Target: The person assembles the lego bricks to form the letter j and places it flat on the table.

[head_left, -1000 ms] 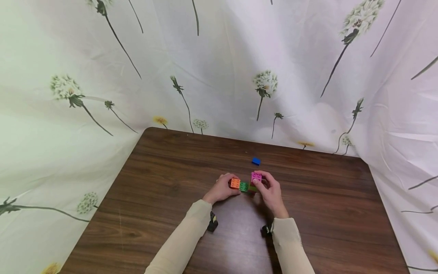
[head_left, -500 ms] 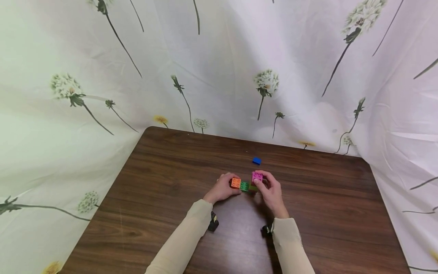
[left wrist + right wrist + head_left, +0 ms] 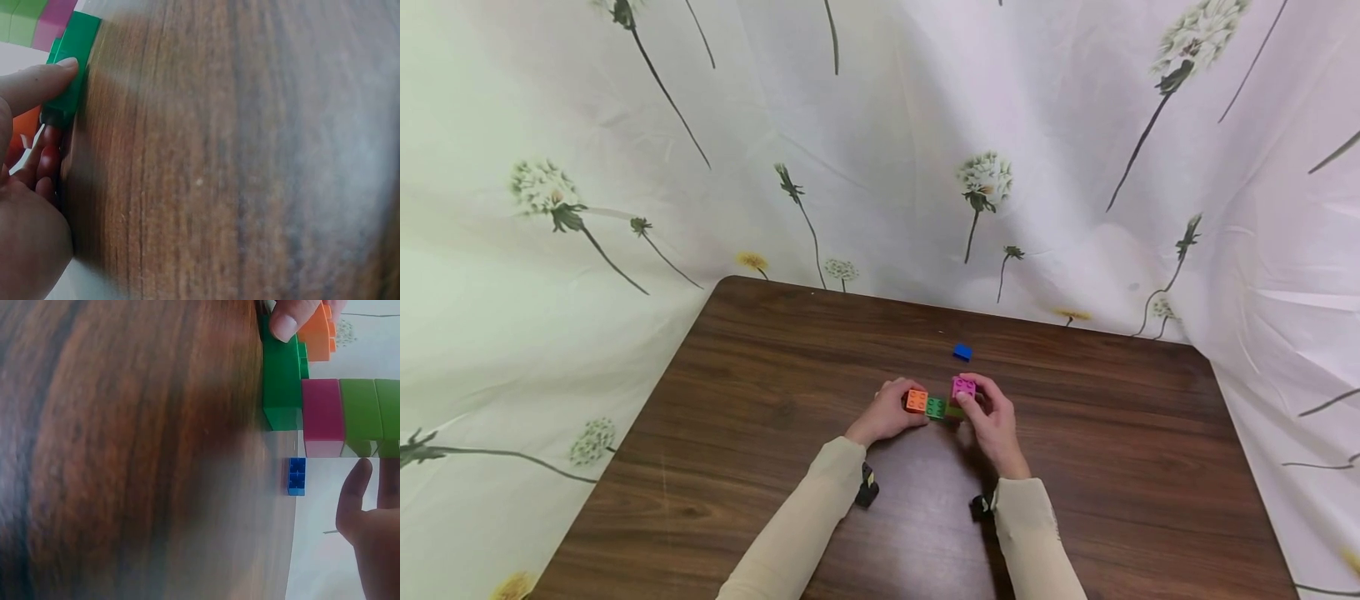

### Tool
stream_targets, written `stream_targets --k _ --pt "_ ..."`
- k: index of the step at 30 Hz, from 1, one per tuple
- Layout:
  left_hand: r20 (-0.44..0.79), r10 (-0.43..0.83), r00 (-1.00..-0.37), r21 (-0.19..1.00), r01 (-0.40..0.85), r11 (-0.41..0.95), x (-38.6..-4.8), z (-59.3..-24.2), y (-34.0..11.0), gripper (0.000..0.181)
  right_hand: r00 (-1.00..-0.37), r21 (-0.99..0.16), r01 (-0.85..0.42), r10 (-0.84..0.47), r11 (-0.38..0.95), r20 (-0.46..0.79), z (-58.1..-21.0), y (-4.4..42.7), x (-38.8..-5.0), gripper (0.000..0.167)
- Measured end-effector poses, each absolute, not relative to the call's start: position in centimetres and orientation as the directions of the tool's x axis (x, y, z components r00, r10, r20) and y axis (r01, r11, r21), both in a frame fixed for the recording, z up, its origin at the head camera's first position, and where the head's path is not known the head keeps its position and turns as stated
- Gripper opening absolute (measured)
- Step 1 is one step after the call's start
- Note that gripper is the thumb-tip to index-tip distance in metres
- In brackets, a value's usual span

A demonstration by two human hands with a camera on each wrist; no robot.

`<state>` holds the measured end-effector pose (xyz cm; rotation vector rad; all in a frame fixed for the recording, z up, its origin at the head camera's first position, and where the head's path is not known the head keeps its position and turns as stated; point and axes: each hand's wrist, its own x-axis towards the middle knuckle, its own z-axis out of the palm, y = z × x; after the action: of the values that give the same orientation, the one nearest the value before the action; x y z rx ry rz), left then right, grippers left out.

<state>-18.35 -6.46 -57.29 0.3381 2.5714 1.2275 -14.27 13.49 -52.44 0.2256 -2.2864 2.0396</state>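
Observation:
My left hand (image 3: 887,412) holds a green brick (image 3: 935,407) low at the table, with an orange brick (image 3: 917,401) on its left end. In the left wrist view the thumb presses the side of the green brick (image 3: 70,84). On the right, my right hand (image 3: 996,423) grips a stack topped by a pink brick (image 3: 963,387). The right wrist view shows a dark pink brick (image 3: 322,415) at the stack's bottom, against the green brick's studded side and jutting past its end. Lime green bricks (image 3: 360,412) come above it, touched by a finger.
A blue brick (image 3: 962,352) lies alone beyond the hands on the brown wooden table (image 3: 760,358). A white curtain (image 3: 880,167) with a dandelion print hangs behind the table and along its sides.
My right wrist has shifted very slightly left. Both hands keep their grip, and the bricks stay nearly in place.

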Motion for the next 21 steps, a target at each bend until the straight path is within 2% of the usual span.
stream_targets --k 11,21 --pt "-0.141 0.313 -0.939 0.783 0.088 0.615 -18.27 -57.09 -6.46 0.039 -0.982 -0.976 -0.183 -0.068 0.115 0.176 -52.06 13.13 -14.13 0.027" --pt "-0.130 0.315 -0.940 0.770 0.104 0.629 -18.26 -57.05 -6.34 0.040 -0.974 -0.973 -0.222 -0.057 0.063 0.219 -52.25 13.01 -14.13 0.026"
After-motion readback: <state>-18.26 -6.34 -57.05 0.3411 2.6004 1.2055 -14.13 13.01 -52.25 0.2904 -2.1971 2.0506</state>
